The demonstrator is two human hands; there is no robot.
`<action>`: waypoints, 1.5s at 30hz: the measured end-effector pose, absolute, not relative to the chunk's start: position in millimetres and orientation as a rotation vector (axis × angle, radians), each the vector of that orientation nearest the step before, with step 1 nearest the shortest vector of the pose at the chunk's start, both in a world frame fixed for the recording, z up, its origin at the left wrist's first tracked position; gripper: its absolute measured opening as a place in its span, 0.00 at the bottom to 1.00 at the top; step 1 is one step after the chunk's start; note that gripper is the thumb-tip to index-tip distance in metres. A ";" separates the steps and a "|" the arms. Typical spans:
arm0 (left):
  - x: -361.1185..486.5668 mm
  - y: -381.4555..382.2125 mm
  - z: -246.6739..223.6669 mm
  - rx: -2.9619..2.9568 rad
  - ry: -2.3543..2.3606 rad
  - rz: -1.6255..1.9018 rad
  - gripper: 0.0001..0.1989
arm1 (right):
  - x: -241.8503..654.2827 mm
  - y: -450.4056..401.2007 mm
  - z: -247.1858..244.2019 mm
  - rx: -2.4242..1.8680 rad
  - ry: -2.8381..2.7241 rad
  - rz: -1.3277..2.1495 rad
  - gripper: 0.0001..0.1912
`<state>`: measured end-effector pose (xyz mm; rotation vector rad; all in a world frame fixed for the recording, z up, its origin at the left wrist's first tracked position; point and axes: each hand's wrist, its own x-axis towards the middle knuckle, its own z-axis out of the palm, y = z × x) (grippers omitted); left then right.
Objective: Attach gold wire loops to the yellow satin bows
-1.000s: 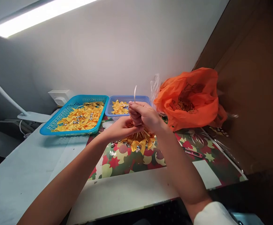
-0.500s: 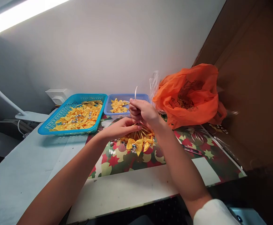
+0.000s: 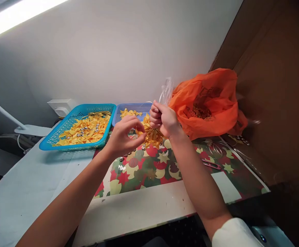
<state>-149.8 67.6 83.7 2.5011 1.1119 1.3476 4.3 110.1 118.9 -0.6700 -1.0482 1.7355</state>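
Note:
My right hand is a fist with a thin white cable tie rising from the top of it. Just under and left of that fist is a bundle of yellow ribbon bows, fanned out on gold twist ties with small silver bells. The fist hides where the stems come together. My left hand is beside the bundle, thumb and fingers curved and apart. Whether its fingertips touch a bow cannot be made out.
A turquoise basket full of yellow bows stands left, and a smaller blue-violet basket behind the hands. An orange bag sits right, near pink-handled snips. Christmas-patterned paper covers the table. A white lamp stands left.
My left hand has come away from the bundle to the left and opened. My right fist has shifted slightly right, and the bundle has turned, its bows now fanned around the stems.

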 end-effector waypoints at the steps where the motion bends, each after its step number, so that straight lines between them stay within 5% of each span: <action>1: -147.9 65.1 84.1 2.592 1.067 1.274 0.07 | 4.9 111.0 119.1 -0.672 -1.020 1.713 0.23; 20: -132.8 38.8 63.9 2.899 1.225 0.666 0.05 | -7.4 101.7 107.9 -0.785 -0.756 1.731 0.21; 31: -171.9 8.6 3.8 2.689 1.199 0.781 0.06 | -24.5 84.5 44.7 -0.776 -0.898 1.859 0.21; 45: -176.6 4.2 -2.7 2.360 1.254 0.839 0.10 | -9.7 86.4 24.1 -0.752 -1.028 1.708 0.18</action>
